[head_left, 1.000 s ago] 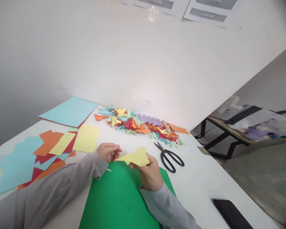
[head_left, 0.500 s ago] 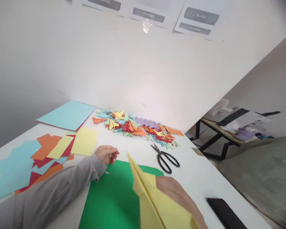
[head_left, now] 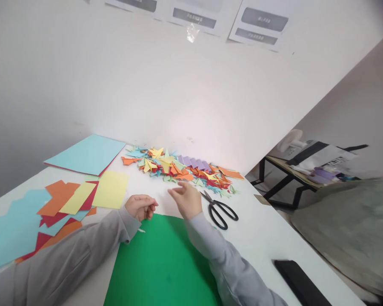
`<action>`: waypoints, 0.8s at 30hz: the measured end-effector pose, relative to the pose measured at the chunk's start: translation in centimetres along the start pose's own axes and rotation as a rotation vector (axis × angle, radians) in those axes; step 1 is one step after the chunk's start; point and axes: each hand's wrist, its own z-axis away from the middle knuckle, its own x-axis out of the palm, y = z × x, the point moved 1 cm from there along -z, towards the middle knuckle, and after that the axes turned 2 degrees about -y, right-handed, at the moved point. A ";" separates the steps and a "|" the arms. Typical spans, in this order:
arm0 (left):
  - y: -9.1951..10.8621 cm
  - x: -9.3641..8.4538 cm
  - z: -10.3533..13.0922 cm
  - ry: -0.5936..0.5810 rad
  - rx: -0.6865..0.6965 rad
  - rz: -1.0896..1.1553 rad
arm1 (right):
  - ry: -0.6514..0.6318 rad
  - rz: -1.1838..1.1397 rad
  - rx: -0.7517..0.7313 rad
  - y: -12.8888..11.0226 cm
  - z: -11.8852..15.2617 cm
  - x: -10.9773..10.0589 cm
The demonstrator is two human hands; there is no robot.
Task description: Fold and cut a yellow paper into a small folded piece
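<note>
My left hand point(head_left: 141, 207) is above the far left corner of the green mat point(head_left: 159, 259), fingers curled in together, with no object visible in them. Beyond the mat's far edge, my right hand point(head_left: 188, 199) has its thumb and fingers apart and holds nothing. Just past its fingertips lies a pile of small folded paper planes point(head_left: 181, 172) in many colours. A pale yellow paper plane point(head_left: 166, 162) rests on top of that pile. Black-handled scissors point(head_left: 221, 210) lie to the right of my right hand, blades partly apart.
Loose coloured paper pieces point(head_left: 59, 197) overlap on the left, beside a yellow sheet point(head_left: 111, 190). Large light-blue sheets point(head_left: 86, 153) lie at the back left against the wall. A dark phone-like slab point(head_left: 301, 282) is at the right. Another table point(head_left: 293, 172) stands farther off.
The yellow paper plane that my right hand held close to the camera is out of it, and one like it lies on the pile. My right hand has moved forward. The left stays put.
</note>
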 end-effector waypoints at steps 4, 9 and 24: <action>-0.2 -0.1 0.0 -0.022 -0.006 -0.005 | -0.146 -0.019 0.077 -8.5 -18.3 -4.9; -0.3 -0.1 0.0 -0.020 0.010 0.001 | -0.196 -0.007 0.103 -8.3 -15.3 -4.3; -0.2 0.2 0.7 0.115 0.309 -0.599 | -0.505 0.259 -0.104 -7.1 -13.5 -5.0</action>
